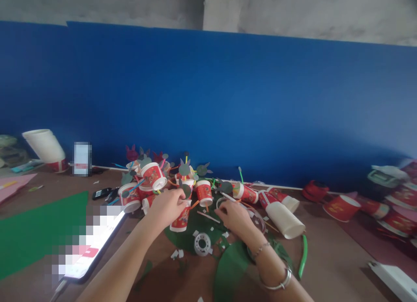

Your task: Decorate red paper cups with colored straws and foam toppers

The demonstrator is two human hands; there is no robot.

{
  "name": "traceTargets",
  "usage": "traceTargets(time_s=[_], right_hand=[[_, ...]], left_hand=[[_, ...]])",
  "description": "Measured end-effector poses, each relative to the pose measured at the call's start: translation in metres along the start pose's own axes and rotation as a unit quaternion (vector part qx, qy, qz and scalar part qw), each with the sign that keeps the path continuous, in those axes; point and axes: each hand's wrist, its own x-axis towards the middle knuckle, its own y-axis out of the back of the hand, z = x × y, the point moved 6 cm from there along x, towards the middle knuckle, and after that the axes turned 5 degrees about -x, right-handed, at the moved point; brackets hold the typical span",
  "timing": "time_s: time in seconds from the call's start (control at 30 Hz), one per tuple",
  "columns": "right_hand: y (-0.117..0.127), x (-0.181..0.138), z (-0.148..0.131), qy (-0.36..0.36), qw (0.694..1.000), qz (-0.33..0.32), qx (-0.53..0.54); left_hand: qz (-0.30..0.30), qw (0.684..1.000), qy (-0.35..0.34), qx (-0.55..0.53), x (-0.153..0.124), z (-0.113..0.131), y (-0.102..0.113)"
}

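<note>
My left hand (167,206) is closed round the top of an upside-down red paper cup (180,220) standing on green paper. My right hand (235,216) lies just to its right, fingers curled low over the table near a clear tape ring; what it pinches, if anything, is hidden. Behind both hands is a heap of red paper cups (153,180) stuck with coloured straws and dark paper leaf shapes.
A tape roll (202,244) lies on the green paper scraps (228,271) in front of the hands. A phone (93,245) lies at the left beside a green sheet (35,232). A stack of cups (282,215) lies on its side at right, more red cups (342,207) beyond. A blue board (228,102) backs the table.
</note>
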Motion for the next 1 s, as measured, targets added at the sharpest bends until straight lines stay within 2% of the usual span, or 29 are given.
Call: traceTargets(time_s=[0.1,0.27,0.47,0.57,0.77,1.0], right_hand=[[-0.002,0.005,-0.002,-0.045,0.998,0.032,0.028],[-0.013,0.03,-0.008,-0.057,0.992,0.032,0.109],[-0.041,0.062,-0.004,-0.124,0.965,0.026,0.23],[-0.048,0.069,-0.004,-0.133,0.952,0.028,0.275],[-0.031,0.076,-0.003,-0.121,0.922,0.041,0.366],[-0.02,0.076,-0.018,-0.09,0.9,-0.004,0.425]], left_hand=[[-0.006,1.0,-0.005,0.012,0.001,-0.001,-0.002],[-0.003,1.0,-0.006,0.01,0.001,-0.003,-0.003],[-0.004,1.0,-0.004,0.005,0.002,-0.004,-0.004],[0.0,1.0,-0.002,0.006,0.003,-0.005,-0.005],[-0.003,1.0,-0.01,-0.015,0.004,-0.006,-0.007],[-0.001,1.0,-0.01,-0.008,0.006,-0.008,-0.007]])
